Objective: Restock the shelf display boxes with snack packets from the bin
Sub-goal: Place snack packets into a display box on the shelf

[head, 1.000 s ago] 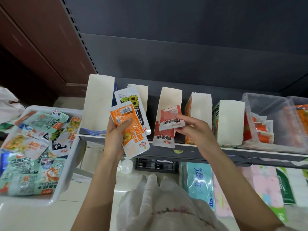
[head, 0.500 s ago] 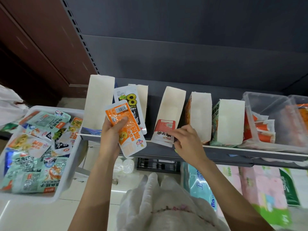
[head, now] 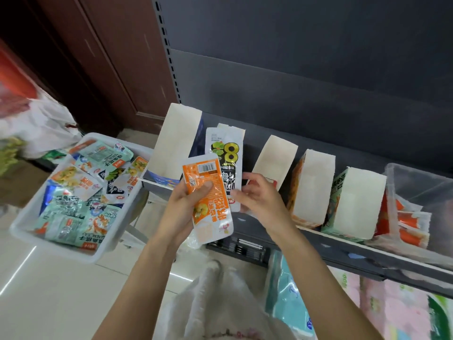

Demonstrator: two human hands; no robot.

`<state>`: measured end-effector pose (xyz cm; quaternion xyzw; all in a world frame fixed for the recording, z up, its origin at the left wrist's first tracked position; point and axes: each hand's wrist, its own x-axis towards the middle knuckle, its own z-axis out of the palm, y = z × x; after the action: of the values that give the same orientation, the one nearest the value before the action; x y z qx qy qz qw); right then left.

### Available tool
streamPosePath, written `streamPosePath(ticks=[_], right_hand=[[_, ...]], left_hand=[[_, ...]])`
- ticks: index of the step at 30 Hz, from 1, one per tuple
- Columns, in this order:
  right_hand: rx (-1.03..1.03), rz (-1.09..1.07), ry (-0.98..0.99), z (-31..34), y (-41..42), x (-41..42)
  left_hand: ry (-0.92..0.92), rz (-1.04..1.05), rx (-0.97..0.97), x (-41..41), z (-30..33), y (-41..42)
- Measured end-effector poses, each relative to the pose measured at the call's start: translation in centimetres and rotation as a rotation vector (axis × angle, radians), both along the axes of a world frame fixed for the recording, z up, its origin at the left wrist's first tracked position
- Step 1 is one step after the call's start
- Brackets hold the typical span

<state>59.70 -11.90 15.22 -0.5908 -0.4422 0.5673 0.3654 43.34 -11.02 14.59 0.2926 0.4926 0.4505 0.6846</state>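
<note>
My left hand grips an orange snack packet with a black-and-white packet marked with a big 8 fanned out behind it. My right hand pinches that black-and-white packet at its lower right edge. Both hands are in front of the shelf, which carries a row of white display boxes. A red packet peeks from the third box, just behind my right hand. The white bin at left holds several mixed snack packets.
A tall white box stands leftmost on the shelf, with two more boxes to the right. A clear plastic tub with orange-red packets sits at the far right. Tissue packs lie below the shelf. A white plastic bag sits behind the bin.
My right hand let go of the red packet in the third box and moved left to the black-and-white packet. The view has shifted left and closer.
</note>
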Motion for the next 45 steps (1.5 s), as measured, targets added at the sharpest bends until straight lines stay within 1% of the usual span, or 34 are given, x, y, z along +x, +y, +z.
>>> streamPosePath(ticks=[2,4,6,8,9,11,13,15,18,20,22,23,25,29,31,33,34,35,37,38,39,40,41,43,45], right_hand=[[-0.004,-0.037,0.01,-0.5,-0.1,-0.3],[0.05,-0.175,-0.02,-0.8,0.0,-0.2],[0.154,-0.252,-0.16,-0.4,0.3,0.3],[0.223,-0.246,-0.314,0.2,0.8,1.0],[0.242,-0.231,-0.39,0.5,1.1,1.3],[0.297,-0.194,-0.586,0.7,1.7,1.4],[0.405,-0.178,-0.811,0.8,2.5,1.1],[0.499,-0.113,-1.03,1.4,3.5,0.2],[0.545,0.092,-1.474,2.3,5.2,-2.1],[0.532,0.286,-1.687,2.4,6.2,-4.4],[0.512,0.447,-1.716,2.2,6.9,-6.6],[0.535,0.517,-1.706,1.7,7.2,-7.5],[0.452,0.653,-1.666,0.3,7.4,-8.7],[0.47,0.704,-1.616,-2.7,6.1,-8.6],[0.396,0.76,-1.567,-3.7,5.0,-8.5],[0.318,0.76,-1.483,-4.2,4.2,-8.1],[0.306,0.727,-1.406,-3.8,4.0,-7.7],[0.283,0.671,-1.278,-3.3,3.6,-7.3],[0.236,0.451,-1.006,-1.8,2.6,-6.0],[0.301,0.3,-0.939,-1.2,1.9,-5.3],[0.41,0.168,-0.959,-0.7,1.1,-4.6],[0.52,0.086,-1.037,-0.4,0.2,-4.0],[0.614,0.053,-1.128,-0.4,-0.5,-3.4],[0.741,0.059,-1.274,-1.0,-1.7,-2.3],[0.854,-0.052,-1.329,-1.2,-2.8,-1.1]], left_hand=[[-0.013,-0.019,-0.009,-0.2,0.0,0.1],[0.025,-0.013,-0.014,-0.6,-0.1,0.6],[0.158,0.006,0.024,-1.8,-0.4,1.5],[0.256,0.031,0.083,-3.7,-0.7,2.5],[0.274,0.053,0.095,-4.7,-0.8,2.9],[0.27,0.108,0.098,-6.6,-1.0,3.6],[0.264,0.14,0.082,-7.9,-1.1,4.3],[0.224,0.15,0.052,-8.6,-1.3,5.0],[0.172,0.112,0.028,-9.1,-1.5,6.0],[0.164,0.037,0.048,-9.2,-1.3,6.4],[0.128,-0.02,0.084,-9.4,-1.2,6.9],[0.11,-0.033,0.098,-9.4,-1.1,7.1],[0.082,-0.042,0.116,-9.5,-1.0,7.5],[0.068,-0.06,0.105,-9.4,-1.1,8.1],[0.085,-0.071,0.097,-9.3,-1.3,8.3],[0.117,-0.101,0.094,-9.0,-1.3,8.4],[0.131,-0.115,0.089,-8.7,-1.2,8.4],[0.137,-0.122,0.077,-8.4,-1.1,8.3],[0.114,-0.125,0.04,-7.4,-0.6,8.3],[0.085,-0.128,0.016,-6.7,-0.3,8.3],[0.059,-0.133,-0.009,-5.7,-0.1,8.2],[0.044,-0.142,-0.028,-4.5,0.1,7.9],[0.027,-0.158,-0.038,-3.0,0.4,7.6],[-0.012,-0.216,-0.037,0.3,1.0,6.5],[-0.013,-0.325,-0.03,3.6,1.6,5.3]])
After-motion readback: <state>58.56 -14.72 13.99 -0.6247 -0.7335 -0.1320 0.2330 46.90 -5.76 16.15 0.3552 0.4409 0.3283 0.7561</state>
